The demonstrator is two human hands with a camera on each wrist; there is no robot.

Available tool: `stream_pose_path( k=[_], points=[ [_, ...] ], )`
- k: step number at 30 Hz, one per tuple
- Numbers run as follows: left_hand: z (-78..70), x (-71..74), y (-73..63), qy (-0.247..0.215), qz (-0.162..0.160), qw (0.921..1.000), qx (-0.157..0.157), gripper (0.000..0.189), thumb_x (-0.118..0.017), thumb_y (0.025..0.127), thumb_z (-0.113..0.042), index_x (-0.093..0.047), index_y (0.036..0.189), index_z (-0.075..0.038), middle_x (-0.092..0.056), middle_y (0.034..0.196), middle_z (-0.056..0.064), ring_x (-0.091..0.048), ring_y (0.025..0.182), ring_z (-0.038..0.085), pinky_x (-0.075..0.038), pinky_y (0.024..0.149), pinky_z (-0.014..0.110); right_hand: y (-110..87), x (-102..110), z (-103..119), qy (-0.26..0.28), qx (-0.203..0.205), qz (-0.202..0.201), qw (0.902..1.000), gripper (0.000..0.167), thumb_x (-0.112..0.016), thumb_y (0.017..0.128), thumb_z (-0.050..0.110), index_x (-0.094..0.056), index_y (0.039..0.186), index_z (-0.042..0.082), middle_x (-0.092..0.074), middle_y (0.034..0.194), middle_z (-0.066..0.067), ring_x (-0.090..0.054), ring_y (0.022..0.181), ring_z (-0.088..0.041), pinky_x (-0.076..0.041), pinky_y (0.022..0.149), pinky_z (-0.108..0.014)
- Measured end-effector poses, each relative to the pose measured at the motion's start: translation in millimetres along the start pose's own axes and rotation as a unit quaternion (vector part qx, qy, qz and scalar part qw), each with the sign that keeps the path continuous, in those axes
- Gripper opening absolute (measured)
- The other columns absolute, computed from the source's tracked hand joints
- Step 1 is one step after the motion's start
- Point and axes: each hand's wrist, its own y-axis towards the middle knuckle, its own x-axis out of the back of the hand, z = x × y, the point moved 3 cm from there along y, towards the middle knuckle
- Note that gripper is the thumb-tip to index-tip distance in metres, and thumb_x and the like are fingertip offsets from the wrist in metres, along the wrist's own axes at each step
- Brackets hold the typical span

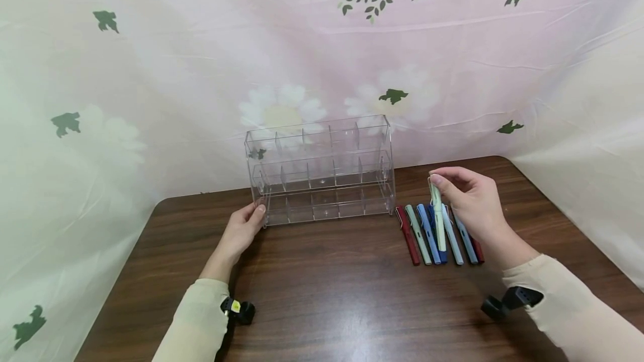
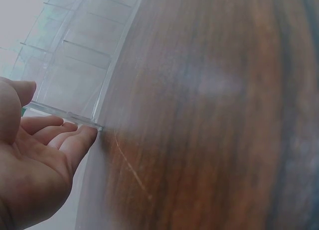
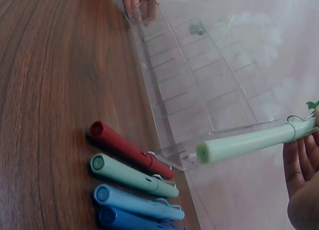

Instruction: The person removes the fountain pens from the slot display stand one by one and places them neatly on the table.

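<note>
A clear tiered pen organizer (image 1: 322, 188) with rows of compartments stands at the back of the table. My left hand (image 1: 244, 227) holds its left side at the lower front corner, thumb and fingers on either side of the panel. On the right, my right hand (image 1: 475, 200) pinches a pale green pen (image 3: 244, 144) near its clip end, its other end pointing down over the pens. Beneath lie a dark red pen (image 1: 408, 239), a sage green pen (image 1: 419, 237), a light blue pen (image 1: 429, 237) and several others side by side, partly hidden by the held pen and hand.
The brown wooden table (image 1: 322, 284) extends in front of the organizer. Behind it hangs a pale cloth (image 1: 201, 71) printed with flowers and leaves, which also runs along both sides. Lying pens sit close to the organizer's right front corner.
</note>
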Motion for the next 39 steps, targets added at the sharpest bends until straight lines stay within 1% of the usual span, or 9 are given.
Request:
stream_pose_path(
  k=[5,12,15,24,27,30,32,35,39],
  points=[
    [0.5,0.2,0.4,0.005,0.000,1.0000,-0.004,0.058,-0.041,0.119,-0.023,-0.030,0.164,0.012,-0.036,0.169,0.033,-0.044,0.154,0.044,-0.041,0.127,0.044,-1.0,5,-6,-0.009,-0.003,-0.018,0.9998,0.029,-0.074,0.105,0.021,-0.077,0.122,-0.003,-0.073,0.095,0.030,-0.065,0.083,0.006,-0.057,0.068,-0.010],
    [0.4,-0.3,0.1,0.001,-0.001,1.0000,-0.002,0.058,-0.041,0.119,-0.023,-0.030,0.164,0.012,-0.035,0.170,0.032,-0.043,0.155,0.043,-0.041,0.127,0.044,-1.3,12,-17,0.043,-0.056,-0.033,0.9970,0.025,-0.076,0.104,0.020,-0.079,0.122,0.004,-0.076,0.096,0.028,-0.065,0.085,0.005,-0.055,0.068,-0.010],
    [0.4,-0.4,-0.2,0.006,-0.001,1.0000,-0.003,0.058,-0.041,0.119,-0.023,-0.031,0.164,0.012,-0.035,0.170,0.032,-0.043,0.155,0.044,-0.041,0.127,0.044,-1.0,15,-21,0.047,-0.067,-0.038,0.9959,0.024,-0.076,0.103,0.020,-0.080,0.122,0.005,-0.077,0.096,0.028,-0.065,0.086,0.006,-0.055,0.069,-0.009],
    [0.4,0.9,-0.3,0.002,0.004,1.0000,-0.005,0.059,-0.041,0.119,-0.025,-0.030,0.164,0.012,-0.034,0.171,0.031,-0.042,0.156,0.044,-0.040,0.128,0.046,-3.8,24,-33,-0.006,-0.075,-0.040,0.9964,0.035,-0.074,0.105,0.029,-0.077,0.126,0.001,-0.073,0.097,0.033,-0.065,0.092,0.006,-0.053,0.074,-0.006],
    [0.2,1.0,0.2,-0.001,0.005,1.0000,-0.006,0.059,-0.041,0.119,-0.024,-0.029,0.164,0.012,-0.034,0.171,0.031,-0.042,0.156,0.043,-0.040,0.128,0.046,-4.1,28,-37,-0.016,-0.074,-0.042,0.9962,0.034,-0.074,0.105,0.031,-0.078,0.123,0.003,-0.072,0.094,0.033,-0.060,0.085,0.004,-0.050,0.065,-0.009],
    [0.2,1.0,0.5,-0.005,0.006,0.9999,-0.007,0.059,-0.041,0.119,-0.024,-0.029,0.164,0.012,-0.034,0.171,0.031,-0.041,0.156,0.044,-0.040,0.128,0.046,-4.3,31,-41,-0.013,-0.077,-0.047,0.9958,0.026,-0.075,0.104,0.031,-0.080,0.117,0.009,-0.071,0.087,0.030,-0.055,0.070,0.000,-0.046,0.052,-0.017],
    [0.3,1.0,0.5,-0.005,0.007,0.9999,-0.008,0.059,-0.041,0.119,-0.024,-0.029,0.164,0.012,-0.034,0.171,0.032,-0.041,0.157,0.044,-0.040,0.128,0.046,-4.3,33,-45,-0.012,-0.078,-0.051,0.9955,0.021,-0.076,0.103,0.031,-0.080,0.114,0.013,-0.070,0.084,0.029,-0.053,0.064,0.001,-0.045,0.048,-0.018],
    [0.5,0.9,0.2,-0.003,0.008,0.9999,-0.007,0.059,-0.041,0.119,-0.024,-0.029,0.164,0.012,-0.033,0.171,0.031,-0.041,0.156,0.044,-0.040,0.129,0.047,-4.2,37,-51,-0.017,-0.081,-0.055,0.9950,0.017,-0.076,0.103,0.031,-0.081,0.111,0.016,-0.070,0.083,0.031,-0.056,0.065,0.003,-0.047,0.049,-0.016],
    [-0.2,0.6,-0.8,0.001,0.009,1.0000,-0.004,0.060,-0.041,0.119,-0.025,-0.028,0.165,0.011,-0.033,0.171,0.031,-0.041,0.156,0.044,-0.039,0.129,0.048,-4.8,43,-58,-0.040,-0.086,-0.057,0.9939,0.023,-0.074,0.105,0.034,-0.080,0.115,0.014,-0.069,0.087,0.036,-0.056,0.074,0.004,-0.047,0.056,-0.014]
  ],
)
